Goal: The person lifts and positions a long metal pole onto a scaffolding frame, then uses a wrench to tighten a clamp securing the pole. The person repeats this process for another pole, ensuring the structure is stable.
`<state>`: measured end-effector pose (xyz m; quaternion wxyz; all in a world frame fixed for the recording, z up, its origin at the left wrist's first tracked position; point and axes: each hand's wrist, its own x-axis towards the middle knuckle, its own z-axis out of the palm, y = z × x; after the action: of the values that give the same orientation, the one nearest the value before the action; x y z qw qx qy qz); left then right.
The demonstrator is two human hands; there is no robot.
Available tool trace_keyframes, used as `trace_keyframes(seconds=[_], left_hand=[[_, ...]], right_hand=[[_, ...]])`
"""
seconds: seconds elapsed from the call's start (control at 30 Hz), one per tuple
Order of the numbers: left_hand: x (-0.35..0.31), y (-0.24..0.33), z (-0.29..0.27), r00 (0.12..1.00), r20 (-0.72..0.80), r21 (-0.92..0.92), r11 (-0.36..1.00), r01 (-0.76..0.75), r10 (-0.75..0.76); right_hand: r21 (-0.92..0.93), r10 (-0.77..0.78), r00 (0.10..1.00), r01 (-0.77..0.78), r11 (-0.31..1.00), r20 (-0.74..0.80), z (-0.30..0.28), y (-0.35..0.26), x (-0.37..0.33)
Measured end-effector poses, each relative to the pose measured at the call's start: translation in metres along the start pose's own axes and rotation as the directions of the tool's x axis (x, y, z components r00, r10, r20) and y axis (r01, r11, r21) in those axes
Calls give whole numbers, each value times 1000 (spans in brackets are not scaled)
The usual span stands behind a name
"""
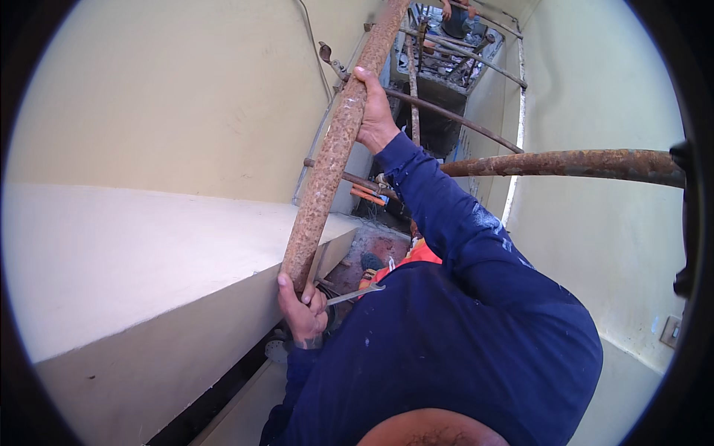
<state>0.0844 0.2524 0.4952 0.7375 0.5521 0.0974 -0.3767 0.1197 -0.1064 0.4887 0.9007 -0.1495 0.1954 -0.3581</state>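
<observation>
A thick rusty scaffold pipe [327, 167] slants from the top of the view down to its near end on the left. Higher up, my right hand [377, 111] is closed on the pipe, thumb along its face, with the fingers mostly hidden behind. My left hand [303, 312] grips around the pipe's lower end. That same hand also holds a metal wrench [355, 294], which sticks out to the right across the front of my dark blue shirt. The wrench's far end inside the hand is hidden.
A pale ledge [149, 253] juts from the wall on the left. Another rusty pipe [565, 165] runs to the right wall [595, 245]. Thinner scaffold bars [454, 119] cross the shaft ahead. Beyond, another person's hand [468, 10] shows above a debris-strewn platform [439, 63].
</observation>
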Motion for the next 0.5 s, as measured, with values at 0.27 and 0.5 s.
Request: trace_keyframes(seconds=[0.27,0.5], left_hand=[[-102,77,24,948,206,491,812,-315,244],[-108,146,184,722,525,201,758,-620,452]], right_hand=[[26,34,999,-34,999,-1,3,-2,-4],[32,46,997,-47,998,58,-18,-3,15]])
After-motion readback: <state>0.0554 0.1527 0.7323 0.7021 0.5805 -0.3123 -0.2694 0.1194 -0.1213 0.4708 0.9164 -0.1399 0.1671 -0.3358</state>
